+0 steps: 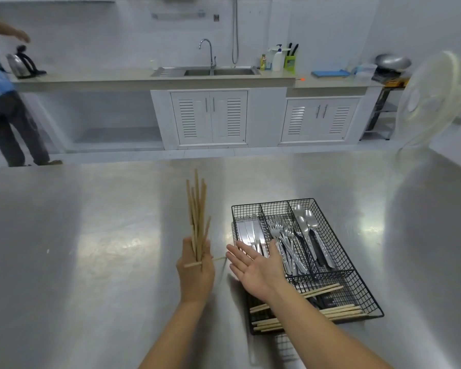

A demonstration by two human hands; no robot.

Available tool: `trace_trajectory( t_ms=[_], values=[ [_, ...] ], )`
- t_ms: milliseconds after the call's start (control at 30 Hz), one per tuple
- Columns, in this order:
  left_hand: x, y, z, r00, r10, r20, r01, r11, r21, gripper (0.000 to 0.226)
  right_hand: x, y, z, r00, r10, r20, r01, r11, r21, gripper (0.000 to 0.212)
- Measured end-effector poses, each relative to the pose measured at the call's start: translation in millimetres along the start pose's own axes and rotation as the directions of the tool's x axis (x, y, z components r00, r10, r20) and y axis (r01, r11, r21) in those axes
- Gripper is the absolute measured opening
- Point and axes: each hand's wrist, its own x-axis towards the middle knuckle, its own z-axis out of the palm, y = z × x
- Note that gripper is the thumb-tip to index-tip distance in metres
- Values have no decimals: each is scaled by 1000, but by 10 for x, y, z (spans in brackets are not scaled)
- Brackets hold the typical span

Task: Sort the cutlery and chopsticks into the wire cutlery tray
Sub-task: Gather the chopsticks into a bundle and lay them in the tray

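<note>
At centre frame the left hand [196, 272] is closed round a bundle of chopsticks [197, 217], held upright with the tips fanning toward the top of the frame; one stick lies crosswise against the fingers. Just right of it the right hand [256, 270] is flat open, palm up, holding nothing, over the near-left edge of the tray [367, 294] at lower right. The tray's far compartments hold knives [248, 233], forks [282, 241] and spoons [308, 227]. Its near compartment holds chopsticks lying left to right. So the bundle probably needs to swing right and turn flat to match; the left hand has it.
</note>
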Motion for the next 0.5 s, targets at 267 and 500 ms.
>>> trace_trajectory(
  t_ms=[267, 500],
  values=[
    [330, 182, -43, 998, 2, -61, -3, 1000, -18, 15, -4, -14, 74, 999, 23, 44, -19, 996, -87, 74],
    [183, 138, 74, 999, -32, -2, 32, 999, 34, 16, -144, 29, 266, 979, 25, 204, 109, 776, -621, 76]
  ],
)
